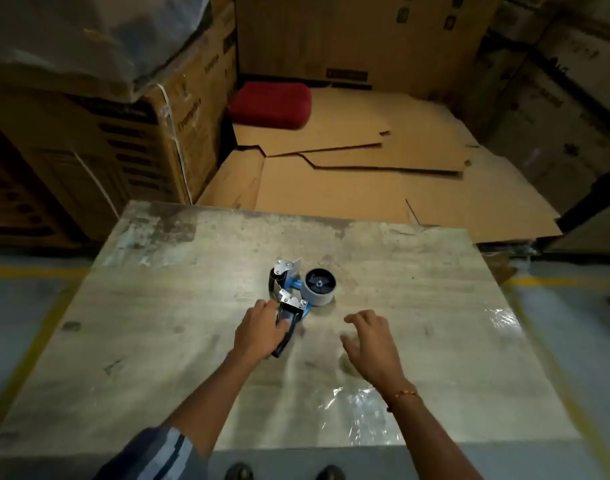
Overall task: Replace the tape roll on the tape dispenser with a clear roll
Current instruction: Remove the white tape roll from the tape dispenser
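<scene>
A blue and black tape dispenser (289, 292) lies on the worn table (192, 306), near its middle. A roll of pale tape (320, 287) sits on its black hub at the right end. My left hand (260, 332) is closed around the dispenser's black handle. My right hand (371, 342) hovers just right of the handle with its fingers spread, holding nothing. It is a little short of the roll and not touching it.
Clear plastic film (362, 407) shines on the table's near right part. Flat cardboard sheets (365, 174) lie on the floor beyond the table, with a red cushion (270, 103) on them. Stacked cartons (106, 140) rise at the left and back. My shoes show below the near edge.
</scene>
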A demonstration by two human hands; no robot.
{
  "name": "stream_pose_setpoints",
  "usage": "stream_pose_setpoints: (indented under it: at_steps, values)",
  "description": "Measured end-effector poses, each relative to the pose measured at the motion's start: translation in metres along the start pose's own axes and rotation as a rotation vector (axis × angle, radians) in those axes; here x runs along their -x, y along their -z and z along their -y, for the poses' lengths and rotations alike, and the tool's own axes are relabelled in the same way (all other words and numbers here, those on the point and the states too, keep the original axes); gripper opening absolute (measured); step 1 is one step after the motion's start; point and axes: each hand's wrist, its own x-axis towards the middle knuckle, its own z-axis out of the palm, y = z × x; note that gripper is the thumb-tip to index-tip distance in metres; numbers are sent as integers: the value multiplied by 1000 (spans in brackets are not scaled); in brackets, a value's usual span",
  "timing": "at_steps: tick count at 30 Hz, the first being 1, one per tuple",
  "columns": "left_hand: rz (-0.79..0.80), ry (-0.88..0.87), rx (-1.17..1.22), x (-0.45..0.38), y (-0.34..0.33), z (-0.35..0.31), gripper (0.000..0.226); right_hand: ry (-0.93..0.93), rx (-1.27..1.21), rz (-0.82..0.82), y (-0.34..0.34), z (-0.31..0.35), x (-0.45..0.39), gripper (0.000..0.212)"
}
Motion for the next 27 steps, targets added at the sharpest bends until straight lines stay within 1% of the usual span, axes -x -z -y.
stream_pose_setpoints:
  at_steps: [1, 3, 4, 6, 9, 11, 14, 16, 22, 25, 27]
  values:
    - [74, 42, -21, 2, -6, 1, 47, -26, 61, 76, -3, -4, 7, 42]
    - [135, 81, 0, 7, -21, 3, 60, -58, 137, 155, -11, -15, 19, 47]
    - [154, 91, 20, 10, -28, 4, 66, -65, 164, 193, -15, -21, 26, 47]
    - [138, 123, 67, 13, -36, 4, 72, -52, 199, 192, -20, -32, 34, 45]
    - [81, 131, 111, 14, -42, 2, 71, -41, 188, 148, -21, -46, 34, 39]
    - [71, 167, 129, 16, -46, 1, 72, -25, 177, 120, -21, -58, 30, 30]
    - [43, 232, 110, 20, -55, -5, 69, 46, 192, 72, -20, -83, 19, 15]
    - [14, 275, 86, 26, -62, -11, 65, 84, 190, 58, -15, -97, 11, 13]
    - [-128, 384, 24, 39, -94, -36, 58, 188, 203, 24, -2, -139, -24, 15]
    - [-185, 377, -11, 42, -100, -45, 53, 219, 176, 14, 2, -137, -41, 28]
    - [-220, 370, -22, 45, -97, -52, 50, 249, 148, -19, 4, -131, -45, 31]
